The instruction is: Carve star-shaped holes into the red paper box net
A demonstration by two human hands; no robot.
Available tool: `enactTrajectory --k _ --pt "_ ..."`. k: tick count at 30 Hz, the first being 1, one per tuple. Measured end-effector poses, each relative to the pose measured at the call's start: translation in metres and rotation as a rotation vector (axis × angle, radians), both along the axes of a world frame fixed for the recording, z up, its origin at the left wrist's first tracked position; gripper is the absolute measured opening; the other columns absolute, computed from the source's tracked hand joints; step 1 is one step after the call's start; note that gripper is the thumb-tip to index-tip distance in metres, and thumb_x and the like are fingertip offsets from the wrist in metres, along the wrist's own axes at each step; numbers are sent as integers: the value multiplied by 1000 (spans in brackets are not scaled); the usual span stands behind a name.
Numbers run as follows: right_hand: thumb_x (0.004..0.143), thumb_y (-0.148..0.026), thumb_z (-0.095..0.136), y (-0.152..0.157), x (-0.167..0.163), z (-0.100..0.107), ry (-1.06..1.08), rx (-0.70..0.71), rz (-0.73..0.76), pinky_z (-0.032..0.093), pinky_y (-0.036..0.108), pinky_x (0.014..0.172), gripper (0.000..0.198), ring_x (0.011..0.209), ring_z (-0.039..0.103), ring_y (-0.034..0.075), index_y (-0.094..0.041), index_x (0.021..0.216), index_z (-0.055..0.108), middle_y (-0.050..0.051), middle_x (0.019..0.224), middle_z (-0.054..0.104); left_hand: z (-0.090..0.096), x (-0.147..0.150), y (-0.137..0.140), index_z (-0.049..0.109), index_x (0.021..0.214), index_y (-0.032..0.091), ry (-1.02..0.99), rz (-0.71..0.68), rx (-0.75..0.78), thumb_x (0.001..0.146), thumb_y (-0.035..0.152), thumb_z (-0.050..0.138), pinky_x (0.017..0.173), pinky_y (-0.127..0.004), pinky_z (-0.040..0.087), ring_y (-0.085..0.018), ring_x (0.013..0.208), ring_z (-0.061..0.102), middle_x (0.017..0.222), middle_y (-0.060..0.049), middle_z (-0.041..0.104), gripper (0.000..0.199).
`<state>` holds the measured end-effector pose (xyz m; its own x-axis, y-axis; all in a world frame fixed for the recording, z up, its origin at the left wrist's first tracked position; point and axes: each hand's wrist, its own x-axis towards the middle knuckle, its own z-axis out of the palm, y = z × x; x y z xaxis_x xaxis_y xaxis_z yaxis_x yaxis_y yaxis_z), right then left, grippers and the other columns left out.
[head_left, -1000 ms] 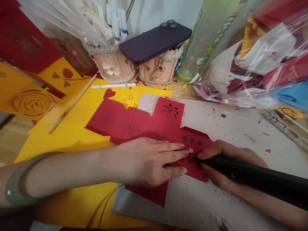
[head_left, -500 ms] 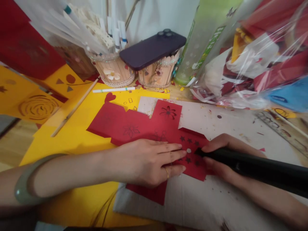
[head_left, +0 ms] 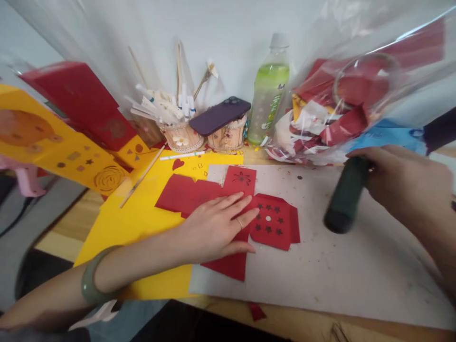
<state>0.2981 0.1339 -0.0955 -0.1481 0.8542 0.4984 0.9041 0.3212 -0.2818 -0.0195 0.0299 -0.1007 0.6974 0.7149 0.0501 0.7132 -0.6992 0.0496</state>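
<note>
My left hand lies flat with fingers spread on a red paper cutout, covering its middle. The cutout has folded flaps, a cut flower on its upper panel and a ring of stars around a round hole on its right panel. My right hand is raised to the right, apart from the paper. Its fingers are closed around a thick, dark cylindrical tool, whose blunt end points down towards me. The tool's exact kind is unclear. Beneath the red paper lie a grey board and a yellow sheet.
Behind stand decorated stick pots, a phone across one, and a green bottle. A clear bag of scraps sits at back right. A thin stick, a marker and a yellow paper piece are left.
My right hand has lifted the tool off the star panel, moved it right and turned it. My left hand stays on the paper with its fingers wider apart. The view has pulled back.
</note>
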Motion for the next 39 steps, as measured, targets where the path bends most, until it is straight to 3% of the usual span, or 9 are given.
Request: enactTrajectory --k 4,9,16,22,26,29,33,36,39 --pt "83 -24 37 1 2 -3 -208 49 50 22 30 52 30 77 56 26 -26 93 65 7 81 63 4 5 -10 30 141 12 35 50 -109 83 68 38 104 -49 34 -33 136 26 147 -17 27 81" --pt "86 -24 40 -20 -23 14 -216 82 95 31 28 51 34 86 60 26 -24 113 61 10 90 66 4 9 -33 35 139 13 39 22 -62 85 63 40 106 -46 31 -31 137 24 146 -17 30 74" --pt "77 -35 60 -43 -91 -8 -81 -211 502 47 32 66 15 83 62 24 -22 83 66 7 87 68 -22 10 -52 56 121 12 -37 37 120 91 45 48 103 -44 38 -26 126 46 131 -14 54 46" --pt "85 -31 49 -60 -101 6 258 -308 498 42 26 52 18 53 53 15 -22 69 51 -2 59 58 -11 18 -86 65 102 15 -389 -25 411 89 19 51 91 -42 50 -24 106 62 108 -9 69 19" --pt "89 -40 46 -97 -100 28 579 -222 397 40 23 46 21 51 51 12 -23 76 47 -4 59 53 -6 35 -109 67 87 17 -963 36 66 87 21 53 61 -22 56 -13 65 67 73 -4 72 14" --pt "86 -42 51 -128 -104 29 750 -158 311 40 23 45 21 50 50 12 -24 76 47 -4 59 52 -12 48 -105 63 96 15 -1377 405 -327 80 31 62 69 -30 58 -19 80 69 90 -10 71 22" --pt "83 -42 56 -157 -111 17 912 -160 226 46 24 50 19 57 55 14 -25 77 50 -2 66 57 -6 61 -92 55 110 14 -1844 466 -601 73 27 66 95 -40 50 -23 107 61 111 -12 65 41" --pt "79 -43 61 -168 -112 16 988 -277 244 49 25 46 21 55 59 14 -24 78 52 -1 67 62 3 64 -93 58 109 15 -1934 469 -661 69 21 70 98 -39 48 -22 105 62 106 -8 68 42" --pt "67 -39 74 -172 -112 24 1107 -647 358 57 29 56 27 58 67 17 -21 81 60 1 72 70 7 63 -98 64 102 15 -1902 430 -730 69 20 72 95 -38 51 -21 98 65 100 -6 71 34"
